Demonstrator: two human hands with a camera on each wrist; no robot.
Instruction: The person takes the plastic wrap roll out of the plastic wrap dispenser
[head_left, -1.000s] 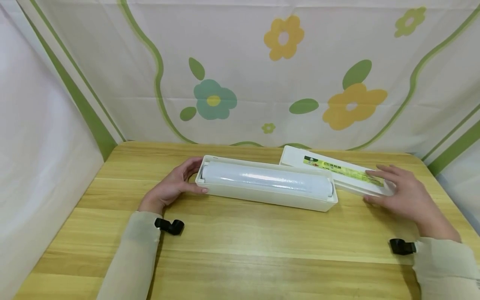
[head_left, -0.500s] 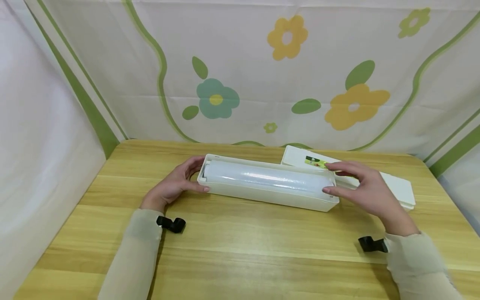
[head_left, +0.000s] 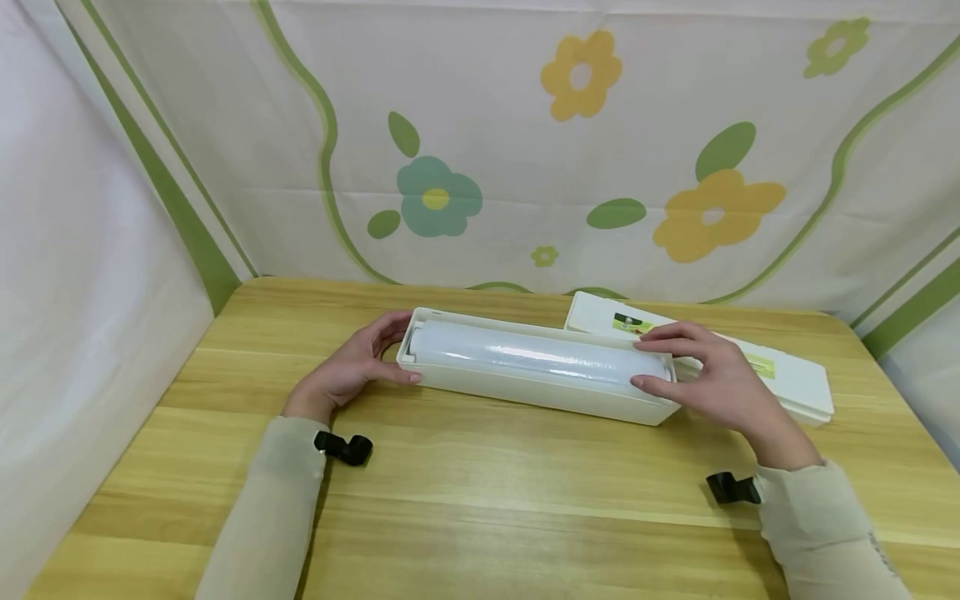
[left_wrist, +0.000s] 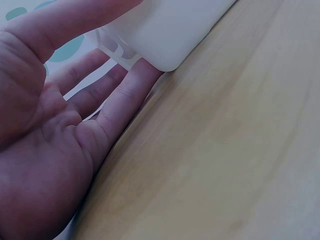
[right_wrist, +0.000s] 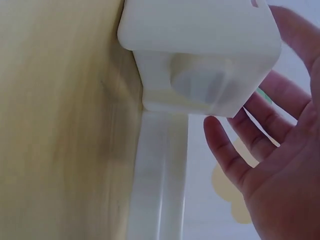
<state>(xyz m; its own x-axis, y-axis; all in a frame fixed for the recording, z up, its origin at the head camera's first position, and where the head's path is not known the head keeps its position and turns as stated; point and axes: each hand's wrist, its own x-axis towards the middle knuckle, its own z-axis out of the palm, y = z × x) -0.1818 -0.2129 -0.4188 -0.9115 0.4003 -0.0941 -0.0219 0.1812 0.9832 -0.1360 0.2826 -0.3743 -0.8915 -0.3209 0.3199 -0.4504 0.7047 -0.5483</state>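
A long white cling film box (head_left: 540, 403) rests on the table without its lid. Inside it lies a shiny roll of cling film (head_left: 525, 352). My left hand (head_left: 348, 367) grips the box's left end, thumb along the front wall and fingers round the back. At the right end, my right hand (head_left: 720, 375) holds the box from above, its thumb at the front rim and its fingers at the back rim. The right wrist view shows the box's end wall (right_wrist: 200, 80) between the thumb and fingers. Behind the box lies the white lid (head_left: 802, 383), its green label partly hidden by my right hand.
The wooden table (head_left: 480, 508) extends in front of the box. A white curtain (head_left: 495, 108) with printed flowers hangs along the back edge, and more white cloth (head_left: 97, 275) hangs at the left.
My right hand has moved left from the lid to the right end of the cling film box and settled there. My left hand keeps its grip, and the lid stays behind the box.
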